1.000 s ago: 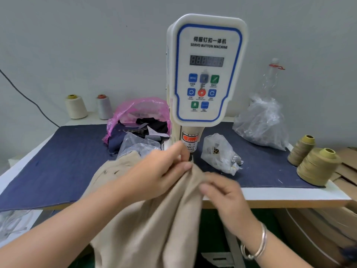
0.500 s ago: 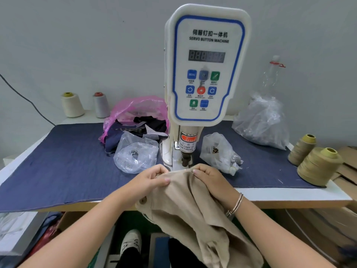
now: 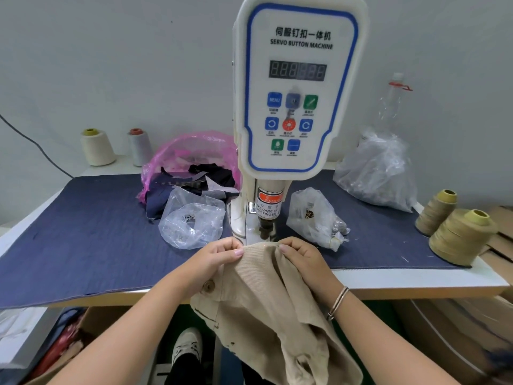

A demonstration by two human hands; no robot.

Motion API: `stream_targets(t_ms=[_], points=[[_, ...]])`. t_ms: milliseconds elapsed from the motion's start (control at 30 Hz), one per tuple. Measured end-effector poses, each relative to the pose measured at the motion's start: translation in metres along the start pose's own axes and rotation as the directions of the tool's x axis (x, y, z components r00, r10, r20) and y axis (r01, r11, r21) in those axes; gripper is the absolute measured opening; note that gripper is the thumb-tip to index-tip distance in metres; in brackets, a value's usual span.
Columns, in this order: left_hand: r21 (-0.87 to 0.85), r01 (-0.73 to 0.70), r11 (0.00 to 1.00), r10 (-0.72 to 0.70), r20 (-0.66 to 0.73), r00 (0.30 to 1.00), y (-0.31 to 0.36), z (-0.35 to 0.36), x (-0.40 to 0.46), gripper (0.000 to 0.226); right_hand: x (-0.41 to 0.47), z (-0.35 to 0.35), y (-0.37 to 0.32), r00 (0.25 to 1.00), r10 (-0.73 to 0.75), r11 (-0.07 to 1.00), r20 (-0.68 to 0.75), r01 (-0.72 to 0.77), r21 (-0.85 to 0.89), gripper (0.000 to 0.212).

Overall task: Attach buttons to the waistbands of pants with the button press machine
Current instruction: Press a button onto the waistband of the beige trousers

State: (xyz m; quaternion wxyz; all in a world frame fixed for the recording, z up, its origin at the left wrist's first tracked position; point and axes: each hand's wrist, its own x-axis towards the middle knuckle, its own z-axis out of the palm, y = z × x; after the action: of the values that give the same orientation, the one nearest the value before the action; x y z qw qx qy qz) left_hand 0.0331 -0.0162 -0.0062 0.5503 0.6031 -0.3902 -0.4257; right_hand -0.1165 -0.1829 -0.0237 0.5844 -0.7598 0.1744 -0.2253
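I pinch the tan pants [image 3: 266, 295] at the waistband with both hands, left hand [image 3: 215, 255] and right hand [image 3: 302, 255], under the button machine [image 3: 298, 87] press head; a sewn button [image 3: 208, 286] shows by my left wrist. Blue denim covers the tabletop [image 3: 83, 240], thread cones [image 3: 460, 234] on its right side, grey wall behind
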Motion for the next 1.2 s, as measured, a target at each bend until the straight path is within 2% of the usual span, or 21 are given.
stream_targets(t_ms=[233, 333, 800, 1033, 1200], points=[[-0.034, 0.009, 0.999, -0.007, 0.064, 0.998, -0.004, -0.004, 0.002, 0.017, 0.000, -0.004, 0.002, 1.000, -0.011, 0.999, 0.030, 0.009, 0.053, 0.024], [-0.064, 0.005, 0.998, -0.002, 0.051, 0.999, -0.003, -0.003, 0.002, 0.016, 0.003, -0.004, 0.000, 0.999, -0.021, 0.998, 0.034, 0.019, 0.068, 0.026], [-0.085, 0.010, 0.996, -0.003, 0.074, 0.997, -0.004, -0.006, 0.002, 0.013, 0.002, -0.005, 0.003, 0.999, 0.010, 1.000, 0.045, -0.010, 0.004, 0.020], [-0.006, -0.007, 1.000, 0.007, 0.063, 0.998, -0.003, -0.003, 0.000, 0.018, -0.002, -0.005, -0.002, 0.998, -0.007, 1.000, 0.060, 0.005, 0.028, 0.020], [0.107, -0.124, 0.987, 0.121, 0.034, 0.992, 0.003, 0.004, -0.009, 0.028, -0.020, 0.001, -0.015, 0.993, -0.053, 0.993, 0.107, 0.042, 0.109, 0.020]])
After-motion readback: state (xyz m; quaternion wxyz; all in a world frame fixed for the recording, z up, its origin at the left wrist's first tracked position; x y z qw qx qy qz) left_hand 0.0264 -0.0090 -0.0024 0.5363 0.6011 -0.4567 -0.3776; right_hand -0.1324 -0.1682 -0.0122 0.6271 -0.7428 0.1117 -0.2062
